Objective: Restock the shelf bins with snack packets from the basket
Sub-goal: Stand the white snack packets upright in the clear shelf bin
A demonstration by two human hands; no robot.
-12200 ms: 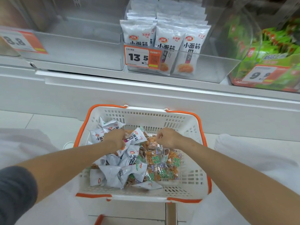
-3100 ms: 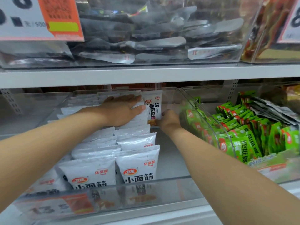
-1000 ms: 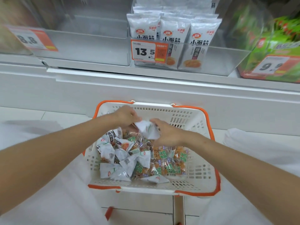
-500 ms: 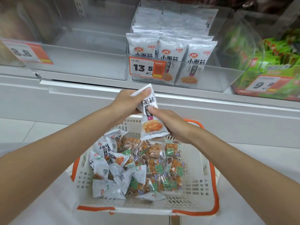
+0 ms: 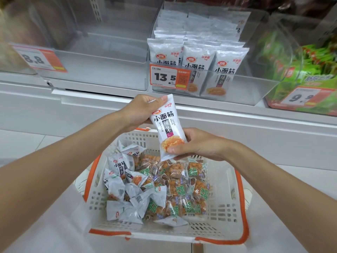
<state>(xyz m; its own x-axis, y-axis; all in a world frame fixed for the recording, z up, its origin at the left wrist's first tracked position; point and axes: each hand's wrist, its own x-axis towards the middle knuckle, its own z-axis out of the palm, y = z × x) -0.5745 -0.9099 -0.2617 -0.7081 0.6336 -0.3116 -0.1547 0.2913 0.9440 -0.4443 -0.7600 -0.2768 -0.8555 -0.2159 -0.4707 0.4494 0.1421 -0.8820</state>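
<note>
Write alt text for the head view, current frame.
Two hands hold one white snack packet above a white, orange-rimmed basket: the left hand grips its top, the right hand pinches its bottom. The basket holds loose white packets and orange-and-green packets. Behind, a clear shelf bin tagged 13.5 holds rows of matching white packets.

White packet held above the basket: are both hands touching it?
Touching. The head view shows the left hand pinching the white packet at its top corner and the right hand gripping its bottom end, thumb on the front.
</note>
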